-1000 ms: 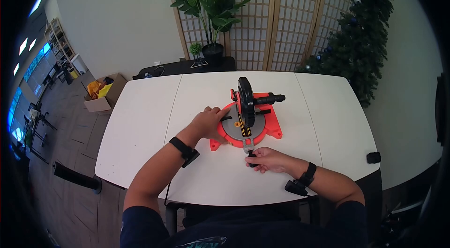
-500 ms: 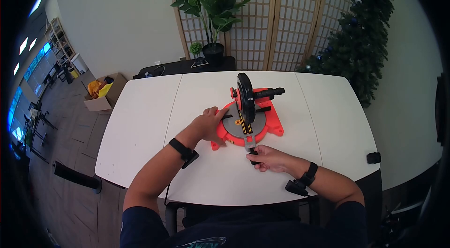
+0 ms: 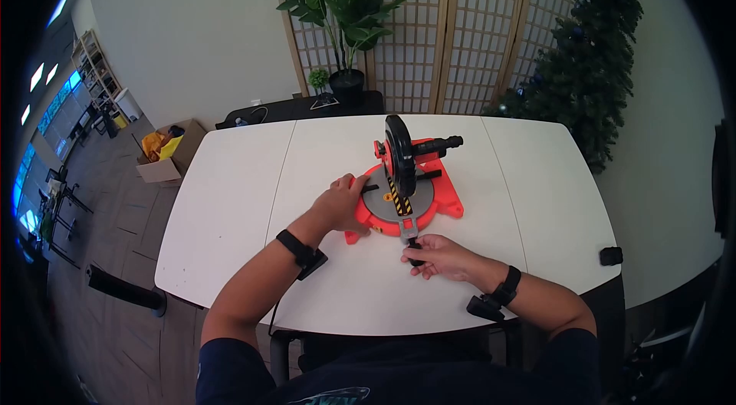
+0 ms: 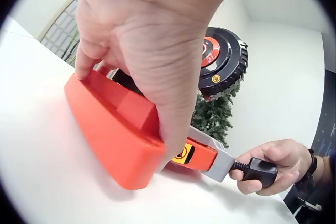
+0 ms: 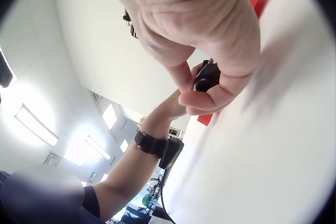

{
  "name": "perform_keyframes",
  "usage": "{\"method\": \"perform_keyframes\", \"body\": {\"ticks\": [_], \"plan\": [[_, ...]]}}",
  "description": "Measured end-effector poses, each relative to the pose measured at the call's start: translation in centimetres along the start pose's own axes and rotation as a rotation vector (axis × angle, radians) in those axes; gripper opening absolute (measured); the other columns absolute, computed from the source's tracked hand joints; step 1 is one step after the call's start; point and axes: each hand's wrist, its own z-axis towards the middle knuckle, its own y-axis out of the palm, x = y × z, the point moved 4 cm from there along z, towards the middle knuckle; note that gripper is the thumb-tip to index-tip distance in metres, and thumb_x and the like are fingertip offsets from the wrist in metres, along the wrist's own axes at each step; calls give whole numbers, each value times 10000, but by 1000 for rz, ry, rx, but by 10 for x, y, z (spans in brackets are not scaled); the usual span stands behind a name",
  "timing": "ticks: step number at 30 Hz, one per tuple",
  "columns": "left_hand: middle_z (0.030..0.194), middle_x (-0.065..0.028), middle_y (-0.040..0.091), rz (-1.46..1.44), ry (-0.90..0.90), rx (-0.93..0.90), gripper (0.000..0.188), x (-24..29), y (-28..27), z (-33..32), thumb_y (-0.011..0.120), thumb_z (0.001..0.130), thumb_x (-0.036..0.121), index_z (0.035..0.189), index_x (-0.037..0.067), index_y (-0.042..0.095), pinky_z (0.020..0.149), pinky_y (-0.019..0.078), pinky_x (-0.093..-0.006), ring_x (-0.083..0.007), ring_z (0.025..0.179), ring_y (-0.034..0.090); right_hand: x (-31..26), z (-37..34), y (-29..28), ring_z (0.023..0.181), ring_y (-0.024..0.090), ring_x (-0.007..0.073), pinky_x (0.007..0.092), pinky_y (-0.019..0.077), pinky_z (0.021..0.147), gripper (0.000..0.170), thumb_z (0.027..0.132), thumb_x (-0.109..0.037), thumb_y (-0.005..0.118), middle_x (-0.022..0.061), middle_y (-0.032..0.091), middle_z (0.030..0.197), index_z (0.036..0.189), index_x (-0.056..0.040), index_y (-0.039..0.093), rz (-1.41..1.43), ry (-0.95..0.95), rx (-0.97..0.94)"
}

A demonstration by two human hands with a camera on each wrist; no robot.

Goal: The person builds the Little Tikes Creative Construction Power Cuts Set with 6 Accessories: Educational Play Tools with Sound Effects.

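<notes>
Saw point(image 3: 400, 156) at center frame: my left hand point(image 3: 337, 204) grips its red base; my right pinches its black knob point(image 3: 415, 252).

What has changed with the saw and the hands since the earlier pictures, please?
The saw has shifted slightly towards the far side of the table, and the right hand has followed a little, pinching its black knob. Both holds are unchanged: the left hand stays on the red base.
</notes>
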Motion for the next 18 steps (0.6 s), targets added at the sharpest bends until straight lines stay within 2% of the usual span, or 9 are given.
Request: {"method": "perform_keyframes", "body": {"ticks": [2, 9, 14, 18], "plan": [[1451, -243, 406, -44, 1, -21, 1207, 0, -2, 1, 929, 510, 384, 1510, 119, 306, 1044, 485, -469, -434, 1295, 498, -2, 1, 1, 834, 692, 147, 248, 531, 606, 315, 980, -226, 661, 92, 662, 1106, 1165, -25, 504, -66, -55, 12], [1463, -275, 384, 51, -2, 17, 1215, 6, 7, 2, 929, 511, 408, 1506, 92, 307, 1022, 508, -460, -444, 1285, 515, -1, 1, 1, 834, 668, 127, 236, 516, 611, 337, 990, -213, 648, 110, 666, 1139, 1202, -32, 458, 18, -17, 8], [1425, -342, 406, 145, -53, 82, 1207, 16, 7, 0, 919, 541, 408, 1496, 46, 275, 939, 570, -439, -482, 1236, 554, -1, 1, 3, 857, 653, 118, 233, 513, 622, 313, 1008, -212, 624, 104, 659, 1153, 1206, -48, 446, 36, -24, -8], [1402, -348, 426, 167, -41, 87, 1183, 14, 8, 2, 916, 548, 406, 1483, 41, 289, 907, 584, -432, -480, 1195, 584, -1, 0, 4, 868, 647, 112, 235, 511, 624, 324, 1011, -217, 621, 107, 651, 1182, 1221, -46, 444, 19, -20, 5]]}}
